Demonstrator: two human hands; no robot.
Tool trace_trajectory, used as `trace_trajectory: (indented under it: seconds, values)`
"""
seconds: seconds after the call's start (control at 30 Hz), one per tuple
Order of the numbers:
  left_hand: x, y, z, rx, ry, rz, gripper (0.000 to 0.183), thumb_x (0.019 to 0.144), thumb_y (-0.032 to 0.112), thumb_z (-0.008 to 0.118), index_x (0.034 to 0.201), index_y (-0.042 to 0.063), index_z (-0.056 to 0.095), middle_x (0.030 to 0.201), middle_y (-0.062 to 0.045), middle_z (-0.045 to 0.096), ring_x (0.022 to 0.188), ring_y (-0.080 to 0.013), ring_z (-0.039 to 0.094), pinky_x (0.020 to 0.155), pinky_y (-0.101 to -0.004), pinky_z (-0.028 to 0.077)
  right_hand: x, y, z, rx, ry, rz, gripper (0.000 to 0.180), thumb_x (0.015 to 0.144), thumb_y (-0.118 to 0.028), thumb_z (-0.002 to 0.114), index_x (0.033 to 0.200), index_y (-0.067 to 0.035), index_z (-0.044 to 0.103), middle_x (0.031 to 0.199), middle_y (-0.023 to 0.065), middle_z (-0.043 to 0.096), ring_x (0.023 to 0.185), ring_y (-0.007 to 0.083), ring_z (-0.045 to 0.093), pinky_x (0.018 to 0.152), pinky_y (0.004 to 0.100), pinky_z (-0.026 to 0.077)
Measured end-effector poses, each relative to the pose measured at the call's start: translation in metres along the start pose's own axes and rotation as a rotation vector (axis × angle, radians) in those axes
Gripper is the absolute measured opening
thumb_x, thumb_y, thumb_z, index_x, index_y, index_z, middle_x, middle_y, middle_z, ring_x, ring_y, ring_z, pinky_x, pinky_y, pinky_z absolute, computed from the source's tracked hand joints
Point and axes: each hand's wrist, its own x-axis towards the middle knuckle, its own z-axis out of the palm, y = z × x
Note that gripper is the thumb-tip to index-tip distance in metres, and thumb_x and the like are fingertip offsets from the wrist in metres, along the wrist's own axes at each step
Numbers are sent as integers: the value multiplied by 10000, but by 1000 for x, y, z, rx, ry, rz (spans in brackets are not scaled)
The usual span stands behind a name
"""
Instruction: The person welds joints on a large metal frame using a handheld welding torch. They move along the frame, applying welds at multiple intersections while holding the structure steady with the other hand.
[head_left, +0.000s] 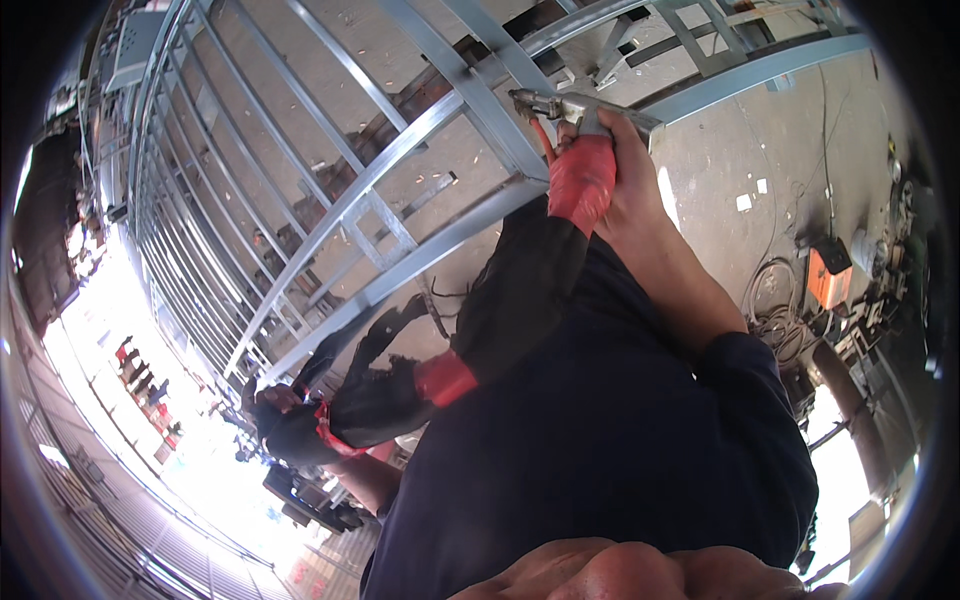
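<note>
My right hand (626, 161) is closed around a metal hand tool (592, 111), whose exact kind I cannot tell. Red wrapping (581, 184) covers part of it below my fingers, and a thin orange hose (541, 141) meets its left end. The tool lies close to a galvanized steel frame (480, 206); contact is unclear. From the red wrapping a thick black sleeved length (517, 292) runs down-left to a red band (444, 377). My left hand (279, 397), partly hidden by dark covering with red edging, is near the frame's lower left end. Its grip is not clear.
Parallel steel bars (240, 142) curve away at left, and another steel rail (765, 75) crosses upper right. Metal offcuts (431, 193) lie on the concrete floor (795, 150). Coiled cable (776, 315) and an orange machine (829, 276) stand at right.
</note>
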Motion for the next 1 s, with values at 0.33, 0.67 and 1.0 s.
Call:
trace_trajectory:
  seconds: [0.33,0.67,1.0]
  values:
    - [57,-31,2,-41,-228,-45,732,910,550,775,1302,-34,575,729,21,520,630,-109,494,648,-282,426,20,34,8,72,172,-138,278,1059,-323,535,1175,-77,477,1001,155,638,872,294,652,828,483,585]
    - [51,-10,-10,23,-246,-105,721,910,542,778,1297,-33,578,724,21,518,625,-109,493,645,-281,424,28,23,6,140,161,-24,385,1050,-395,549,1191,-37,520,999,133,658,882,278,668,798,463,584]
    - [47,0,-6,45,-237,-115,710,910,533,780,1293,-31,581,720,22,515,620,-110,492,643,-281,422,33,14,10,118,256,11,397,1052,-405,556,1200,-43,487,986,111,638,862,280,665,780,469,579]
